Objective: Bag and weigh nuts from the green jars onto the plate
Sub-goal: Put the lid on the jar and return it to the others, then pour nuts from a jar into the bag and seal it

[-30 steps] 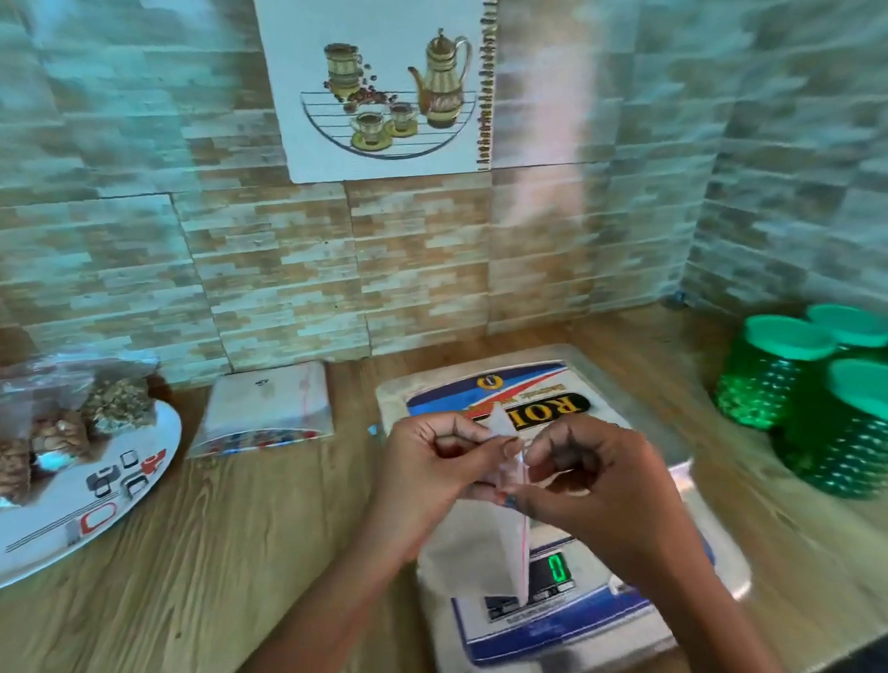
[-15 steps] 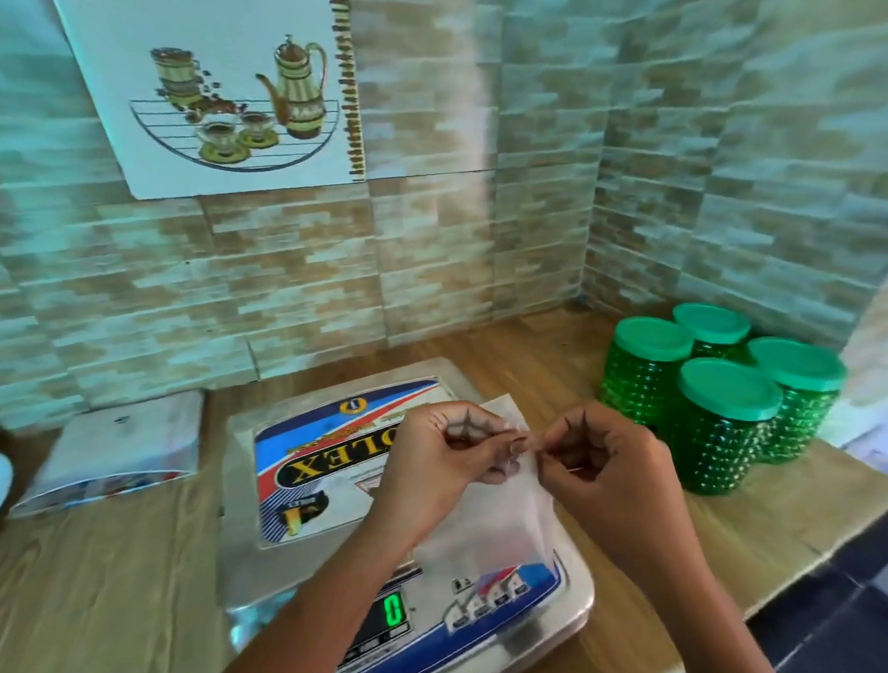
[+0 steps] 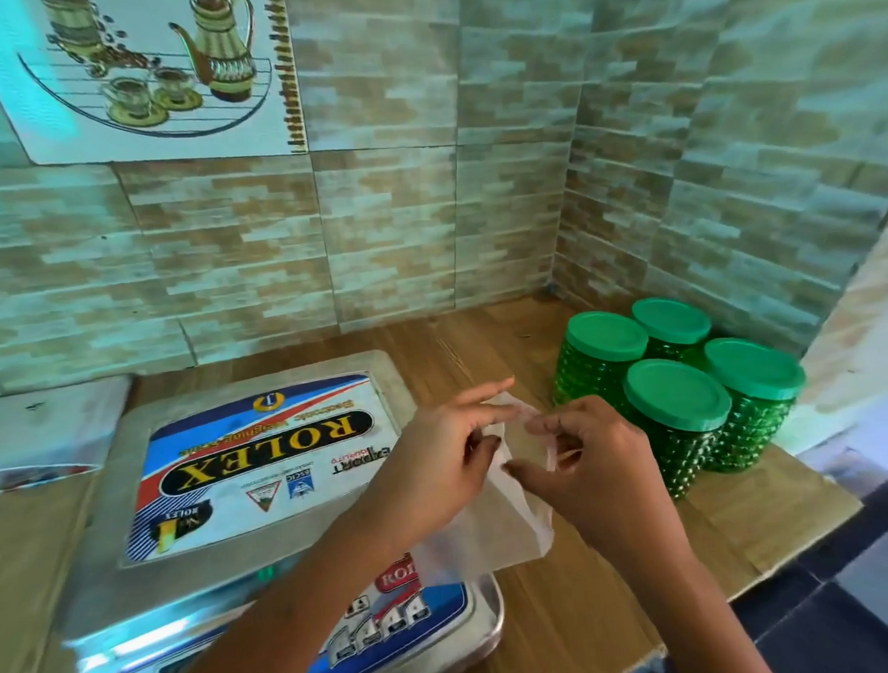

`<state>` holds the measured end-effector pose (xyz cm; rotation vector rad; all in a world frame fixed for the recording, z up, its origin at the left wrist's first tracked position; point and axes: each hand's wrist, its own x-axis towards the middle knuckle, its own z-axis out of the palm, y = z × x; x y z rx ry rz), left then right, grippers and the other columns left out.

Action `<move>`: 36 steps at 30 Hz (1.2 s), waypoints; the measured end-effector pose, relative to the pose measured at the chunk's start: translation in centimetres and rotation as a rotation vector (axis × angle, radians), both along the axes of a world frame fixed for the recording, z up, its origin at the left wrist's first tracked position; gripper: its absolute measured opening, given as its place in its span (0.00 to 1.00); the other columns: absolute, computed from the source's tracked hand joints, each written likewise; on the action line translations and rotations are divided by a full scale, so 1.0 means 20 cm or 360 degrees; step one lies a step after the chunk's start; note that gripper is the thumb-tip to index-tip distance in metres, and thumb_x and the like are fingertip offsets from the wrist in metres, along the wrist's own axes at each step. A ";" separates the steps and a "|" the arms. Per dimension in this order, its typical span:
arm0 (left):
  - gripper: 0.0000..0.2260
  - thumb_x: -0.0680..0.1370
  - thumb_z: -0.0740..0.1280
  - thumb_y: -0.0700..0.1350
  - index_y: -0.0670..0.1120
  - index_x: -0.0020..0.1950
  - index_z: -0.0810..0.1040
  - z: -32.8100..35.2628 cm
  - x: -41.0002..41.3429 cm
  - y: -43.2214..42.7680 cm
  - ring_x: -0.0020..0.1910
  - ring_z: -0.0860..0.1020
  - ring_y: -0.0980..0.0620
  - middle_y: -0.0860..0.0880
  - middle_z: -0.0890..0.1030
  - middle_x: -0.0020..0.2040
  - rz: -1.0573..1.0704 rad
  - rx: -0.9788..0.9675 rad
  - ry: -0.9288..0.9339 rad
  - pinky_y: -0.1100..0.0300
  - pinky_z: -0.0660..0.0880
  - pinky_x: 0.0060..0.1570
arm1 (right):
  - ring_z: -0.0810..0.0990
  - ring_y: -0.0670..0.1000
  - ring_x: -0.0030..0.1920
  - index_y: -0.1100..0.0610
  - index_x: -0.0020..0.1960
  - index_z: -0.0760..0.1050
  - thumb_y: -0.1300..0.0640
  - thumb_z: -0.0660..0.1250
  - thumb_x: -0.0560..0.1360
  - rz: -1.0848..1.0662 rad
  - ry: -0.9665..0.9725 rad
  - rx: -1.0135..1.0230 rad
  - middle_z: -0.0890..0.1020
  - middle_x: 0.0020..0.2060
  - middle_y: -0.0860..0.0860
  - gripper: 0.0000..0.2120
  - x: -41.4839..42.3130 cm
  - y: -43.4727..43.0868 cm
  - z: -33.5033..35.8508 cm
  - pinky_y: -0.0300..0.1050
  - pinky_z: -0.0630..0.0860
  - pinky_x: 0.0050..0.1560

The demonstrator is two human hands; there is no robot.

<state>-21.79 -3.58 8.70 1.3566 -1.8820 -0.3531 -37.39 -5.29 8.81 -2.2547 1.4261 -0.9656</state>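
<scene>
- Head view: the left hand (image 3: 438, 455) and right hand (image 3: 592, 462) each pinch one side of the mouth of the bag (image 3: 513, 528), thumb against curled fingers, the left forefinger straight; I judge they are parting the film so nuts can go in
- The bag hangs empty below both pinches, over the right edge of the scale (image 3: 262, 448)
- The four jars (image 3: 676, 396) stand lidded in the far right corner of the counter (image 3: 483, 334), just beyond the right hand, close for filling
- The plate is out of view
</scene>
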 end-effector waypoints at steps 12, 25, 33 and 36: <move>0.22 0.75 0.62 0.34 0.52 0.67 0.72 0.09 -0.05 -0.11 0.35 0.76 0.68 0.62 0.67 0.69 -0.0091 0.0348 -0.0253 0.77 0.67 0.34 | 0.74 0.48 0.41 0.56 0.43 0.82 0.65 0.77 0.64 -0.0080 -0.0012 -0.0428 0.74 0.42 0.46 0.10 -0.10 -0.11 0.04 0.41 0.74 0.41; 0.23 0.77 0.58 0.32 0.50 0.68 0.71 0.13 -0.14 -0.15 0.54 0.77 0.57 0.59 0.67 0.70 -0.0411 0.0541 -0.0150 0.66 0.74 0.45 | 0.78 0.56 0.56 0.62 0.61 0.74 0.62 0.59 0.78 0.0377 0.1421 0.0286 0.79 0.56 0.58 0.13 -0.06 -0.14 0.05 0.46 0.73 0.54; 0.22 0.77 0.57 0.30 0.49 0.66 0.73 0.10 -0.18 -0.19 0.68 0.65 0.64 0.60 0.70 0.68 -0.0502 0.0746 -0.0167 0.66 0.62 0.67 | 0.77 0.57 0.57 0.64 0.59 0.75 0.61 0.58 0.79 0.0526 0.1609 0.0471 0.79 0.55 0.59 0.12 -0.02 -0.13 0.03 0.45 0.70 0.52; 0.22 0.76 0.57 0.31 0.49 0.66 0.73 0.07 -0.19 -0.19 0.68 0.66 0.63 0.60 0.69 0.68 -0.0506 0.0780 -0.0216 0.60 0.65 0.67 | 0.75 0.55 0.60 0.64 0.61 0.73 0.62 0.64 0.77 0.0552 0.1846 0.0626 0.77 0.59 0.57 0.14 0.02 -0.14 0.00 0.44 0.69 0.61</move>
